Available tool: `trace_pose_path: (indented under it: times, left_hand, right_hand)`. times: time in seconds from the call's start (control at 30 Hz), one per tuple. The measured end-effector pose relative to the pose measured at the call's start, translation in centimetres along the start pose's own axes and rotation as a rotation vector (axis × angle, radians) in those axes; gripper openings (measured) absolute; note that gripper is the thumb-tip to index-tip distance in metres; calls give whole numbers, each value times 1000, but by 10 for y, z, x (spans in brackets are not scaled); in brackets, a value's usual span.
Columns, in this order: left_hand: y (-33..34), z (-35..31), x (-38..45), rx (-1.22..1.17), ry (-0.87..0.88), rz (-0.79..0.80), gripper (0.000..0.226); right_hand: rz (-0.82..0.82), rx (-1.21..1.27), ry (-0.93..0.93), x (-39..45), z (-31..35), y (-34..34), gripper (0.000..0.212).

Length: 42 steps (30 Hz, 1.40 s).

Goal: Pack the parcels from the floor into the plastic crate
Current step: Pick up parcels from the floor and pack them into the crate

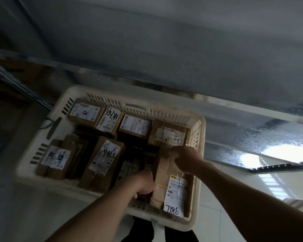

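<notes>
I had both hands in the cream slotted plastic crate [198, 135], which sat on the pale floor close in front of me. Between them lay the long brown taped cardboard parcel [162, 173], resting in the crate's near-right corner alongside the right wall. My left hand [143, 183] curled around its near-left edge, fingers hidden under the side. My right hand [186, 159] pinched its far end from above.

The parcel looked stiff but slightly crumpled under the glossy tape, so I judged it light and a little slick. The best hold seemed to be the two ends or the long edges, not the taped top. Its white shipping label [176, 194] carried a handwritten "7786", plus small print I couldn't read.

The squarish brown box in the far-right corner [170, 132] bore the same handwritten "7786". An upright brown parcel in the middle [103, 161] showed marker scrawl that looked like "7738" upside down, though I wasn't sure. The other labelled boxes along the far wall had handwriting and barcodes too blurred to make out.
</notes>
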State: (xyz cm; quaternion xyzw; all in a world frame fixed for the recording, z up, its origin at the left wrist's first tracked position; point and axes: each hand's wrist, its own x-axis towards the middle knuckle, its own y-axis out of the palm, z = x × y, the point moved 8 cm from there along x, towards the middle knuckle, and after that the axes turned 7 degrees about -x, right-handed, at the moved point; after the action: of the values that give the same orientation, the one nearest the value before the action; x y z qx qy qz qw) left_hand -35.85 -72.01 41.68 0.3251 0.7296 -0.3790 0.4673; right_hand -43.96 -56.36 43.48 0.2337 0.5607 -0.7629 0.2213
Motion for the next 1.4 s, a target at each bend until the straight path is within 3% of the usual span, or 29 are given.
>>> trace_pose_path:
  times: [0.3, 0.5, 0.97, 1.1, 1.27, 1.4]
  left_hand:
    - [-1, -6, 9, 121, 106, -70, 25]
    - [-1, -6, 13, 154, 122, -81, 17]
    - [-10, -8, 15, 93, 57, -60, 28]
    - [-9, -11, 18, 95, 43, -67, 13]
    - [-8, -14, 17, 117, 20, -90, 32]
    - [-8, -14, 17, 110, -15, -105, 32]
  right_hand:
    - [-1, -29, -11, 4, -6, -2, 46]
    - [-9, -24, -15, 3, -8, 2, 44]
    - [39, 34, -27, 10, -11, 2, 36]
    - [53, 36, -45, 11, -12, 2, 37]
    - [74, 36, -77, 13, -13, 2, 36]
    - [101, 21, -100, 13, -14, 2, 38]
